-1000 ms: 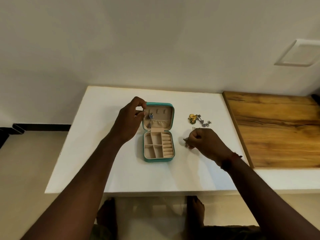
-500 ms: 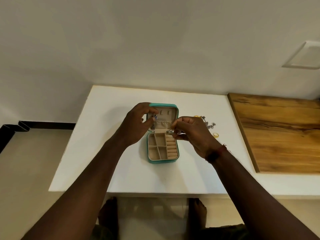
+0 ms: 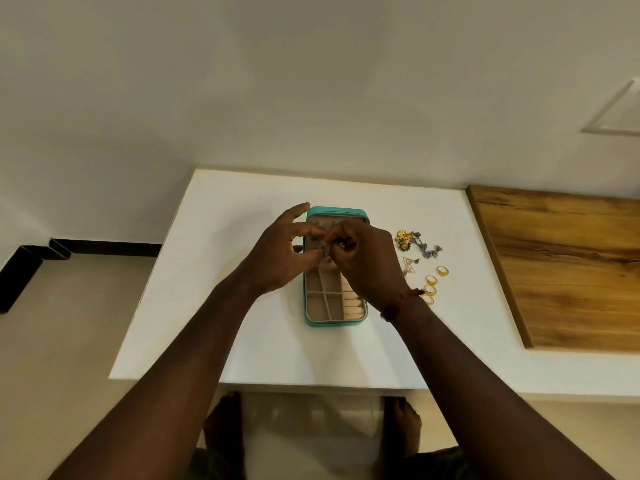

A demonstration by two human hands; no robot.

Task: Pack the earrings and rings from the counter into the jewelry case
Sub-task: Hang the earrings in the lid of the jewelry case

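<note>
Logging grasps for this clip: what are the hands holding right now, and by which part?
Both hands, left and right, pinch a small silvery earring between fingertips over the jewelry case lid; which part is gripped cannot be told.

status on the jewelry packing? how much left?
Early. Both hands, left hand and right hand, work a small silver piece at the open jewelry case lid. Tray compartments look empty. Earrings and gold rings remain on the counter.

A white desk (image 3: 207, 306) stands against a plain off-white wall (image 3: 277, 81), adjoining a wooden countertop (image 3: 571, 265) on the right. Beige floor (image 3: 52, 341) with black skirting (image 3: 104, 246) lies left.
</note>
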